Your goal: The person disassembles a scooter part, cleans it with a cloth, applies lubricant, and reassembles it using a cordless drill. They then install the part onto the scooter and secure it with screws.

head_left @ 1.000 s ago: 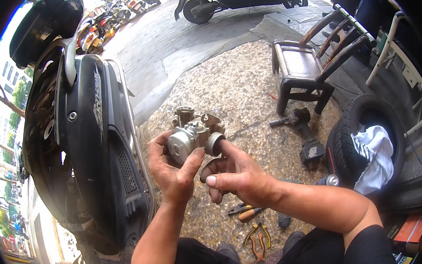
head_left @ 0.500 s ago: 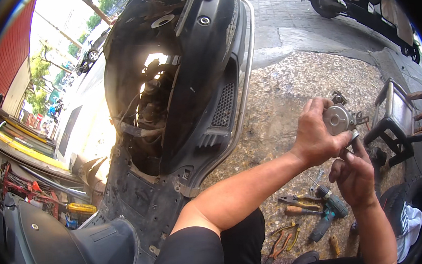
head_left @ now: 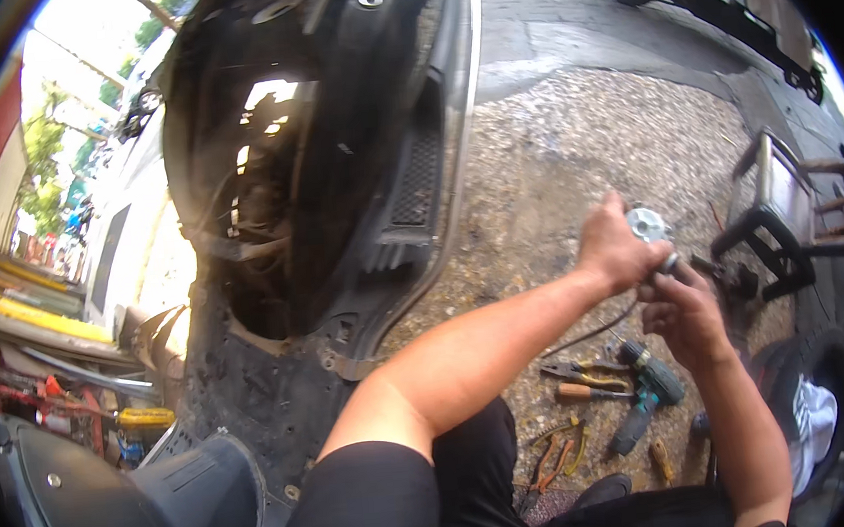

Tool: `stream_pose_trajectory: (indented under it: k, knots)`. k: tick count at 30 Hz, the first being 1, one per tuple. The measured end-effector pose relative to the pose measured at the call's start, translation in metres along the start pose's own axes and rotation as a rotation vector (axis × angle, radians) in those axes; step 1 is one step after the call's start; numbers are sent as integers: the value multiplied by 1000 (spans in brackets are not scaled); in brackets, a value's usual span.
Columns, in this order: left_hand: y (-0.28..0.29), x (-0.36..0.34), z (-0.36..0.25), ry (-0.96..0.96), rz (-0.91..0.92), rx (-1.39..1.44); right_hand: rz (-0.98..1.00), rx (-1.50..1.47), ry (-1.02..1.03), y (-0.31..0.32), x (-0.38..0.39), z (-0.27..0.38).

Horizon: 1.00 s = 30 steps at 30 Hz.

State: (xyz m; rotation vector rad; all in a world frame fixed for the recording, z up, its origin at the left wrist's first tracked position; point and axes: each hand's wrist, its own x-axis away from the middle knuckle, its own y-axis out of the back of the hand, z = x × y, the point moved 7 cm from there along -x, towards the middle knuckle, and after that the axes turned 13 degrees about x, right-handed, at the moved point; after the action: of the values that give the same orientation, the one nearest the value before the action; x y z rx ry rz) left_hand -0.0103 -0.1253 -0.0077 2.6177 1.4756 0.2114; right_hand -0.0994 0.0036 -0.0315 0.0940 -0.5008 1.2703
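Observation:
My left hand (head_left: 614, 252) grips a silver metal carburetor (head_left: 647, 224) over the speckled ground at right of centre. Just below, my right hand (head_left: 684, 311) has its fingertips at the carburetor's lower end, the lower fingers curled; motion blurs both hands. A thin dark hose or cable curves beneath them. On the ground nearby lie a teal-and-black cordless drill (head_left: 658, 383), pliers with yellow-black grips (head_left: 582, 375), a wooden-handled tool (head_left: 576, 392), orange-handled pliers (head_left: 556, 457) and a yellow-handled screwdriver (head_left: 662, 459).
A stripped black scooter body (head_left: 335, 191) fills the left-centre, its seat (head_left: 112, 511) lower left. A metal-framed chair (head_left: 768, 203) and a tyre with a white cloth (head_left: 812, 420) are at right. Another scooter (head_left: 691, 14) stands behind; red equipment (head_left: 31, 388) crowds the far left.
The view has swung left onto the stripped scooter. In the last half second my hands with the carburetor have shifted slightly up and left in the picture, and the image has blurred.

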Motion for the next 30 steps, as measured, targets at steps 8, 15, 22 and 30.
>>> stream_pose_trajectory:
  k: [8,15,22,30]
  knots:
    - [-35,1,83,425,232,190,-218,73,-252,50,-33,-78]
    - [-65,2,87,481,419,149,-368,99,-257,113,-56,-105]
    - [-64,-7,93,504,385,70,-554,72,-405,179,-64,-147]
    - [-68,-14,99,425,442,-135,-583,-29,-483,234,-80,-210]
